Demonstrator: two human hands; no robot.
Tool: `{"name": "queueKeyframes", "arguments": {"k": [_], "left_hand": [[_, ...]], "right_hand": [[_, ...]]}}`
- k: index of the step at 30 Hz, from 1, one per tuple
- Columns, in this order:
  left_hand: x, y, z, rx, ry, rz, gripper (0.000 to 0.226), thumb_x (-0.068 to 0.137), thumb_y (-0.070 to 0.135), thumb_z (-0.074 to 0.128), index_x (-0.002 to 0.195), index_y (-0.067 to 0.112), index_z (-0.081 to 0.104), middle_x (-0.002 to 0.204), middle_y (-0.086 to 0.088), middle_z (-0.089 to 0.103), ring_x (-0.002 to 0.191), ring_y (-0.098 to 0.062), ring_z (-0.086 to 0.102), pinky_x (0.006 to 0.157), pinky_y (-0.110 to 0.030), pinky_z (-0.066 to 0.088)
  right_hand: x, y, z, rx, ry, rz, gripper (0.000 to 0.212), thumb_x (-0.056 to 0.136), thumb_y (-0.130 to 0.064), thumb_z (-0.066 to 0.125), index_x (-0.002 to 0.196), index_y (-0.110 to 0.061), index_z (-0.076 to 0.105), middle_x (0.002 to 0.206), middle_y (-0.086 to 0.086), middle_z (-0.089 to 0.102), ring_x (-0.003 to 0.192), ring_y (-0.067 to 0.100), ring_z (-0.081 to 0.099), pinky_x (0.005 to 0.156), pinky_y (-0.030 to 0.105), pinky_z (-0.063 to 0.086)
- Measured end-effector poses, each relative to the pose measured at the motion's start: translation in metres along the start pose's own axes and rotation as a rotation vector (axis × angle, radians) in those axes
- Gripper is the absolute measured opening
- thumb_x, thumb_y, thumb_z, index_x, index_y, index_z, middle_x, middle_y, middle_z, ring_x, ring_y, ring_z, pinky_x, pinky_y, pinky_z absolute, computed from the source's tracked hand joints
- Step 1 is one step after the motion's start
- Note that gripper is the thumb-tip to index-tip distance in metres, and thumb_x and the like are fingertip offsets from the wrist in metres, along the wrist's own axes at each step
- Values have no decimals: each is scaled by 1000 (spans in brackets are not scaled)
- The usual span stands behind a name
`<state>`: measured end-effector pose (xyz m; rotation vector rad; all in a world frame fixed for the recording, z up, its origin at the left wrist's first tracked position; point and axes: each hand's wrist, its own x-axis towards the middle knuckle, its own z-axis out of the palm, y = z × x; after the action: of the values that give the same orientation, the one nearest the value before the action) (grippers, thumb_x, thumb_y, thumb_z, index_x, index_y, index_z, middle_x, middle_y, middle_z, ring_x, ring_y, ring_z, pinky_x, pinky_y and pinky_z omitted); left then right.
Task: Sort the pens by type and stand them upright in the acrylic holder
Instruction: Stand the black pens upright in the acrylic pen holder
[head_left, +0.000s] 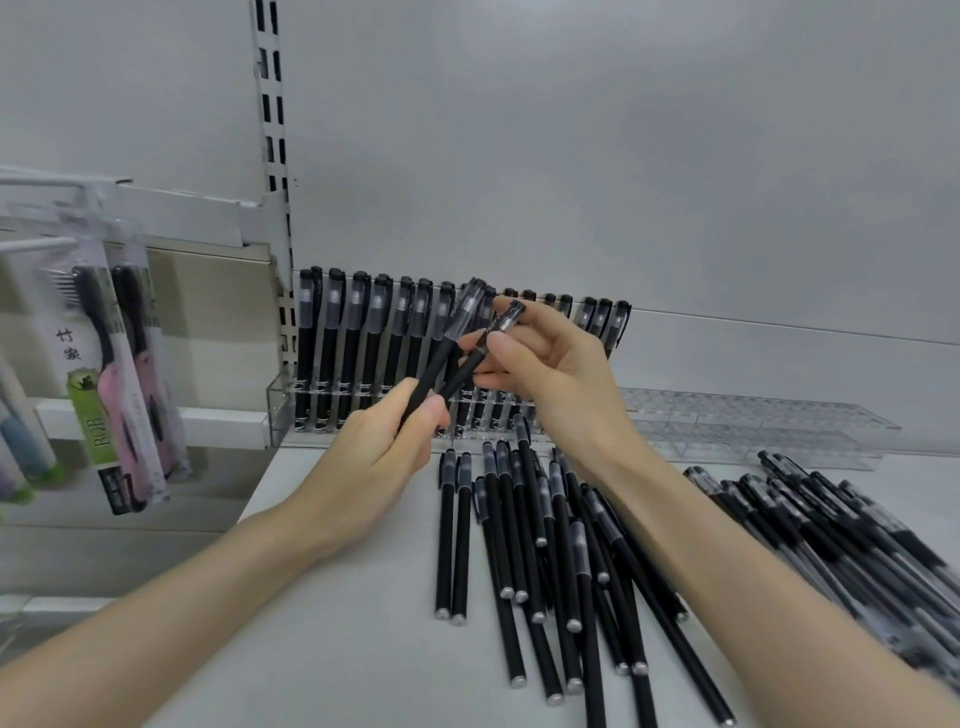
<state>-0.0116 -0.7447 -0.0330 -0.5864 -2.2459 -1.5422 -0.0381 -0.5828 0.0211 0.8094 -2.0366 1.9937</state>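
Two matte black pens with clear caps (453, 347) are held tilted in the air in front of the acrylic holder (283, 415). My left hand (379, 452) grips their lower ends. My right hand (545, 364) pinches the nearer pen just below its cap. The holder's left part has several black pens standing upright (358, 343); its right part (753, 421) shows vacant cells. Several loose matte black pens (540, 551) lie on the shelf below my hands. A second pile of clear-barrelled black pens (831, 540) lies at the right.
A slotted white shelf upright (272, 156) rises behind the holder's left end. Packaged toothbrushes (124, 374) hang on hooks at the left, beside the shelf edge. The grey back wall (623, 156) stands directly behind the holder.
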Motion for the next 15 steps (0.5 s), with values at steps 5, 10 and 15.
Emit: {"name": "queueKeyframes", "arguments": {"k": [5, 10, 15], "left_hand": [[-1, 2, 0, 44, -24, 14, 19, 97, 26, 44, 80, 17, 43, 57, -2, 34, 49, -11, 28, 48, -26, 23], [-1, 5, 1, 12, -14, -9, 25, 101, 24, 37, 85, 5, 41, 59, -8, 36, 53, -19, 28, 51, -33, 23], [1, 2, -3, 85, 150, 8, 28, 100, 26, 37, 84, 4, 46, 59, -5, 36, 50, -11, 28, 47, -24, 24]], "right_hand": [[-4, 1, 2, 12, 47, 25, 43, 90, -7, 62, 130, -6, 49, 80, 5, 71, 74, 17, 70, 68, 27, 58], [-4, 2, 1, -18, 149, -9, 45, 89, 0, 62, 129, -9, 45, 68, 3, 64, 67, 15, 70, 67, 26, 58], [5, -14, -16, -108, 316, -142, 35, 89, 2, 60, 113, -18, 45, 77, 14, 67, 68, 20, 70, 71, 31, 59]]}}
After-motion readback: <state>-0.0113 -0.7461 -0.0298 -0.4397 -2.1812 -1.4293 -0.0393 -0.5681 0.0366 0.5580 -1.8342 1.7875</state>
